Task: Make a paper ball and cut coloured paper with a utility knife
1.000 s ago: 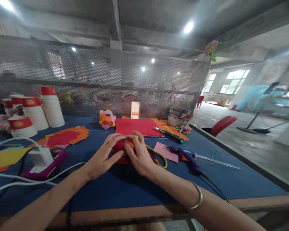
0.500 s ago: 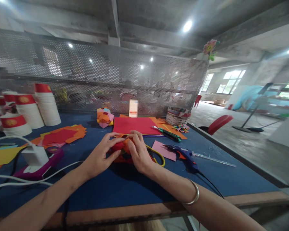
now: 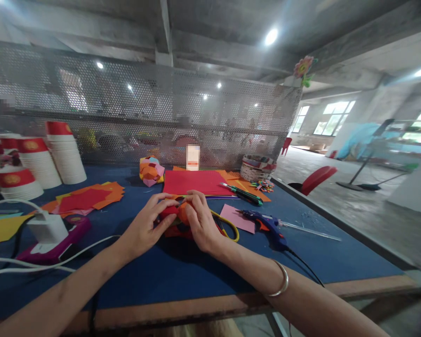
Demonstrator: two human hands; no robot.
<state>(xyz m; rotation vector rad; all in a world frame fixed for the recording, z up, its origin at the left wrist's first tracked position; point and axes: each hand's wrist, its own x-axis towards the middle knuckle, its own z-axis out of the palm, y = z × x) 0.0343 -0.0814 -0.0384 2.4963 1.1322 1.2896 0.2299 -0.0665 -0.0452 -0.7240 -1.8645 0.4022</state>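
Note:
A red and orange folded-paper piece (image 3: pixel 168 211) is held between both hands above the table. My left hand (image 3: pixel 143 229) grips its left side, thumb below and fingers over the top. From the right, my right hand (image 3: pixel 204 225) closes on the orange part, fingers bent down over it. Much of the piece is hidden by the fingers. Scissors with a yellow handle (image 3: pixel 233 233) lie just beyond my right wrist, partly covered. Behind the hands is a stack of red paper (image 3: pixel 196 181). A multicoloured paper ball (image 3: pixel 151 171) sits to its left.
On the right lie a blue glue gun (image 3: pixel 266 224), a pink paper square (image 3: pixel 233 217), a green cutter knife (image 3: pixel 247 194) and a woven basket (image 3: pixel 257 168). On the left are stacked paper cups (image 3: pixel 68 157), coloured paper sheets (image 3: pixel 84 197) and a purple power strip (image 3: pixel 70 241) with white cables.
The whole view has shifted slightly left. Both hands keep their grip on the paper piece, with only slight finger movement.

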